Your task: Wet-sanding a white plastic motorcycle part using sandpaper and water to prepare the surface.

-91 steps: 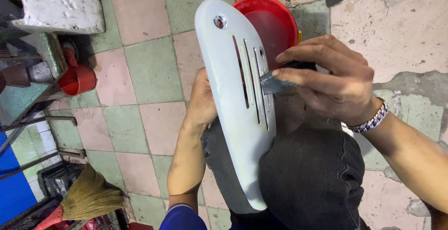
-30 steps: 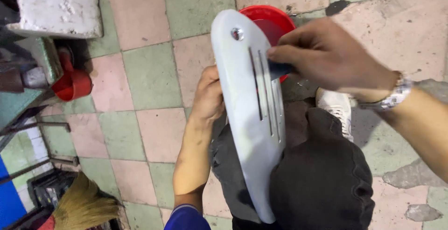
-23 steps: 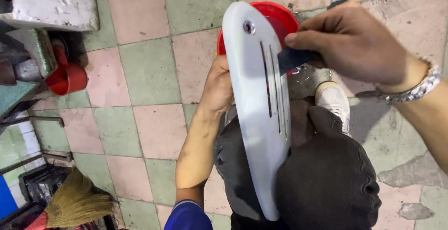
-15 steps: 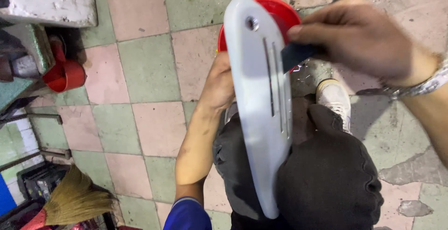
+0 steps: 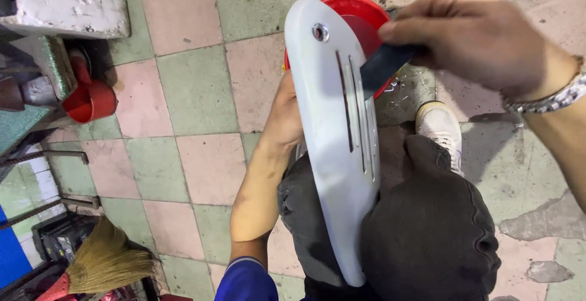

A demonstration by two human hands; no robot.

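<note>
Right hand pinches a dark abrasive sheet against the slotted white panel, apparently mid-sanding; left hand grips the panel's left edge, propped on the knee.

Open tiled floor left; red basin blocks ahead.

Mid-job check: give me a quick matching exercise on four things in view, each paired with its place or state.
Things:
1. white slotted panel
2. dark sanding sheet
3. red basin
4. straw broom

Places or states:
A. lower left, on the floor
B. pinched in the right hand
C. behind the panel's top end
D. propped on the knee, steadied by the left hand

Pairs: 1-D, 2-B, 3-C, 4-A
</note>
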